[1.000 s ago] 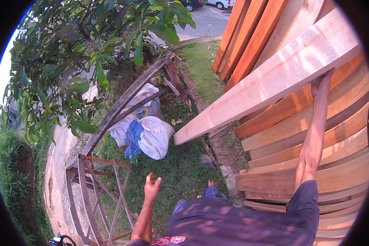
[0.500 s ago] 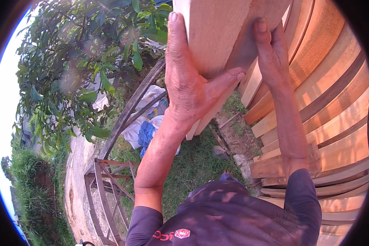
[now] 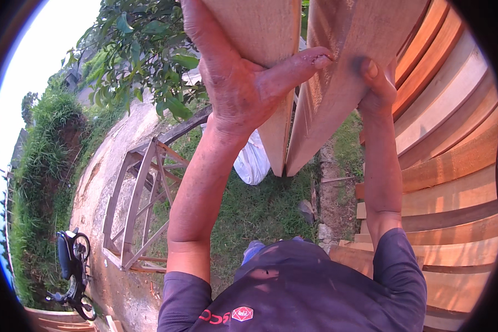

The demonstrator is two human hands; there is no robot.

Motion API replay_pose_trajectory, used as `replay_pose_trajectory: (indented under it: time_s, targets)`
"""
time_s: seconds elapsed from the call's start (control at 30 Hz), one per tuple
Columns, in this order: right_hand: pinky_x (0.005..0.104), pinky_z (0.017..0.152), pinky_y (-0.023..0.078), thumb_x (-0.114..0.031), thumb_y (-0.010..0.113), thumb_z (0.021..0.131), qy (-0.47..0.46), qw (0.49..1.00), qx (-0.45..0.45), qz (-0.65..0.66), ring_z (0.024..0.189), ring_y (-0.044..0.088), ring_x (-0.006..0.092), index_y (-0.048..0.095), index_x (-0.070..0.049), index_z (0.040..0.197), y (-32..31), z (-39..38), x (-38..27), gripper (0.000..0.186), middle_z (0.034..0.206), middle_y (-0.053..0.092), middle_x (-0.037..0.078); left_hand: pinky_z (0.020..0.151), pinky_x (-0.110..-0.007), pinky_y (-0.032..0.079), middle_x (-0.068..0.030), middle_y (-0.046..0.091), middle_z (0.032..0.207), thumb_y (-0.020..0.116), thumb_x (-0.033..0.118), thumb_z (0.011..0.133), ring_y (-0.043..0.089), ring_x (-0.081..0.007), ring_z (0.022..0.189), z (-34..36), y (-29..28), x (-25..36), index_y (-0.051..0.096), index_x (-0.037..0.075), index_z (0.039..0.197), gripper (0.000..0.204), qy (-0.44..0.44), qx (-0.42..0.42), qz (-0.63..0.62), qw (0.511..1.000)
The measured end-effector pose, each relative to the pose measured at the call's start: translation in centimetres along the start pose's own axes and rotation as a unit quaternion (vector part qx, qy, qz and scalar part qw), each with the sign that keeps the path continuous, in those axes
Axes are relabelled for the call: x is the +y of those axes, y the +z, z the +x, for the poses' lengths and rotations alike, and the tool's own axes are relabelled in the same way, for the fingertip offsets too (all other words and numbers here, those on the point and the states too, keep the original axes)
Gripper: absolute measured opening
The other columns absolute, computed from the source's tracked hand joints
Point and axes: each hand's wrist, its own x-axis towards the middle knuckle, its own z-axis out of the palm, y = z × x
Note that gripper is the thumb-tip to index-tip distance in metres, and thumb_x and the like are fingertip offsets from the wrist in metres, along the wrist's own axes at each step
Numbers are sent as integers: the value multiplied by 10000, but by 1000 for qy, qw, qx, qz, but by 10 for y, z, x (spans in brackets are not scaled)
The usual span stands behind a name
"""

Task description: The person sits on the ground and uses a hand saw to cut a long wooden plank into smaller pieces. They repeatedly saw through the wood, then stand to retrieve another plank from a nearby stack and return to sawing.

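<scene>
Two long pale wooden planks stand steeply in front of me, their lower ends close together and a narrow gap opening between them higher up. My left hand (image 3: 240, 88) is wrapped round the left plank (image 3: 265, 27), its thumb stretched across the front toward the other one. The upper fingers run out of the picture. At the edge of the right plank (image 3: 337, 83) is my right hand (image 3: 379, 86), its thumb pressed on the face and its fingers hidden behind the wood.
Many sawn boards (image 3: 448, 177) lean in a row along my right. A wooden trestle frame (image 3: 130, 205) stands on the left by a dirt path, with a motorcycle (image 3: 72, 271) beyond. A white sack (image 3: 253, 160) lies on grass (image 3: 249, 210) behind the planks; leafy branches (image 3: 144, 50) hang ahead.
The planks have parted, and a gap now shows between them. My view has swung, bringing the motorcycle in and shifting the trestle frame. Both hands keep their hold.
</scene>
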Motion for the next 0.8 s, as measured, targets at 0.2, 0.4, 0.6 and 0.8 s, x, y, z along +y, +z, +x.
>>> replay_pose_trajectory:
  time_s: [0.2, 0.4, 0.6, 0.8]
  targets:
    - [429, 1054, 505, -364, 899, 734, -90, 993, 60, -45, 1235, 596, 293, 398, -20, 1517, 60, -1, -11, 992, 1337, 566, 152, 1098, -465, 490, -324, 410, 1535, 965, 317, 737, 523, -389, 1377, 1, -16, -8, 20, -32, 1622, 1341, -58, -8, -30, 998]
    - [437, 1094, 447, -424, 905, 689, -72, 988, 100, -92, 1260, 531, 278, 371, -36, 1540, 70, -9, -9, 1077, 1335, 512, 133, 971, -455, 579, -356, 540, 1414, 907, 301, 799, 688, -392, 1172, 7, -31, -7, 63, -69, 1610, 1228, -36, -8, 29, 999]
    - [469, 1092, 458, -374, 858, 769, -77, 986, 97, -115, 1274, 537, 325, 361, 16, 1522, 57, -6, -4, 983, 1393, 496, 190, 946, -454, 582, -309, 572, 1348, 878, 235, 822, 687, -367, 1141, 12, -43, -19, 78, -37, 1603, 1151, -60, -12, 46, 997]
    - [414, 1113, 371, -350, 908, 724, -63, 982, 153, -92, 1235, 505, 231, 439, 14, 1458, 12, -20, -3, 944, 1321, 525, 109, 1012, -443, 528, -242, 456, 1411, 842, 159, 808, 595, -301, 1214, 6, -66, -22, 167, 3, 1573, 1032, -105, 47, 30, 993]
